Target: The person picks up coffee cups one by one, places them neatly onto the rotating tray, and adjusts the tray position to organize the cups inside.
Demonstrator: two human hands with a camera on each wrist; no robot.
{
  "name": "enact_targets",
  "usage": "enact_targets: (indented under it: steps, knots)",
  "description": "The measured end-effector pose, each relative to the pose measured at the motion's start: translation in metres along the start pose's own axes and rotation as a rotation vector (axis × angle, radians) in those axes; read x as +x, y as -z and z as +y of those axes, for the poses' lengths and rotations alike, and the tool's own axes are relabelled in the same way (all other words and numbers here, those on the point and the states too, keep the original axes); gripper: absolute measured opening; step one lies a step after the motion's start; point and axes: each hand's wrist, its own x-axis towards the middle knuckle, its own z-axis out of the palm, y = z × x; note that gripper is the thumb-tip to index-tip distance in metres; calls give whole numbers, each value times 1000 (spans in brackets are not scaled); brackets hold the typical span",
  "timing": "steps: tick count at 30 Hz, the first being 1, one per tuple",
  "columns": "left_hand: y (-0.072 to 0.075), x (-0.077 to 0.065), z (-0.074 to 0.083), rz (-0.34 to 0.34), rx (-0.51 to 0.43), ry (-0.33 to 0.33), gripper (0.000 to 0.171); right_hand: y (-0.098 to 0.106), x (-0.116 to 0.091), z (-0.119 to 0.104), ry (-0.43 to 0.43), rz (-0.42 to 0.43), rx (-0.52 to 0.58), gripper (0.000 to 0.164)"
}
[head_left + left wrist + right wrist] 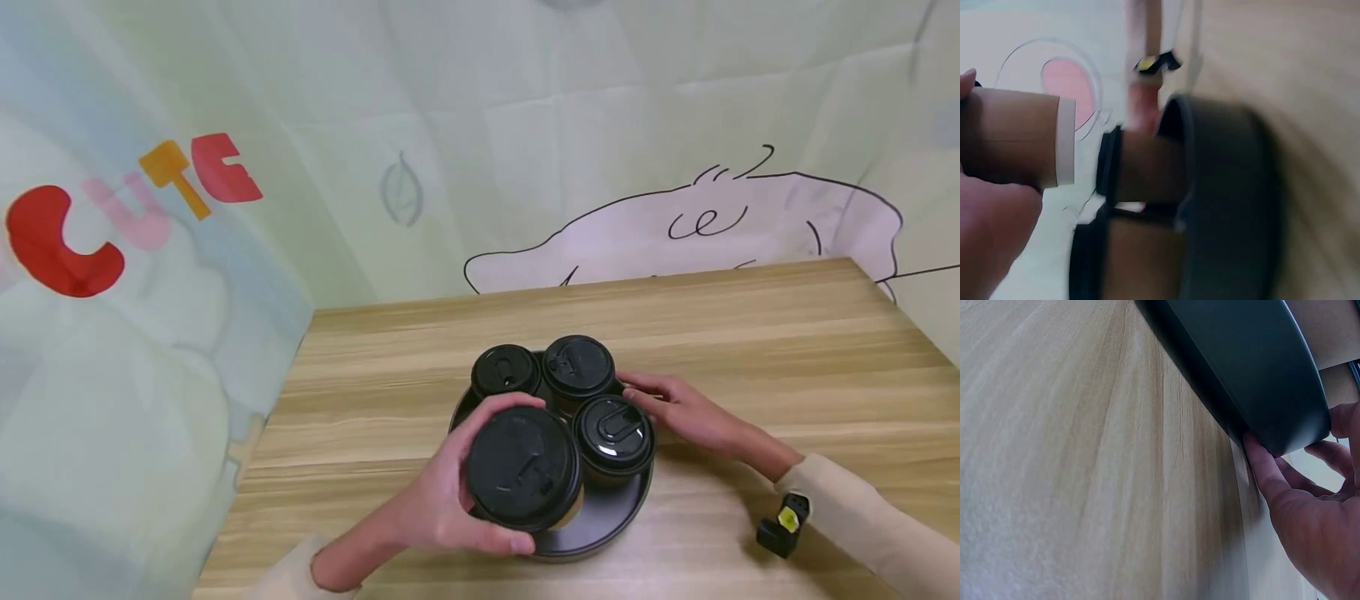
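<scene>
My left hand (450, 492) grips a brown paper coffee cup (1013, 137) by its side, thumb and fingers around it. Its black lid (521, 468) faces up in the head view. The cup is raised above a round dark tray (600, 521) with a tall wall. Three more lidded coffee cups stand in that tray: one at back left (506, 371), one at back right (577, 367) and one at right (613, 435). My right hand (686, 412) holds the tray's right edge, its fingers (1263, 465) against the outer wall.
The tray stands on a wood-grain table (750, 333). A printed cloth (487, 150) hangs behind it and along the left side. On the right sleeve sits a black strap with a yellow piece (787, 521).
</scene>
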Motion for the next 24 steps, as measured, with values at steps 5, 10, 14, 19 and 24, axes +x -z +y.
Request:
enact_targets:
  steps: [5, 10, 14, 19, 24]
  knots:
    - [-15, -7, -19, 29, 47, 39, 99, 0, 0, 0, -6, -10, 19, 51]
    - [-19, -13, -33, 41, 164, 48, 100, -1, 0, 2, -12, -14, 15, 51]
    - [-19, -16, -38, 46, 260, 83, 100, -1, 0, 2, -12, -1, 6, 51]
    - [-20, -20, -46, 79, 272, 111, 98, -1, 1, 4, -15, 10, -5, 52]
    - [-22, -24, -53, 122, 277, 112, 97, -2, 0, 3, -4, 13, -10, 51]
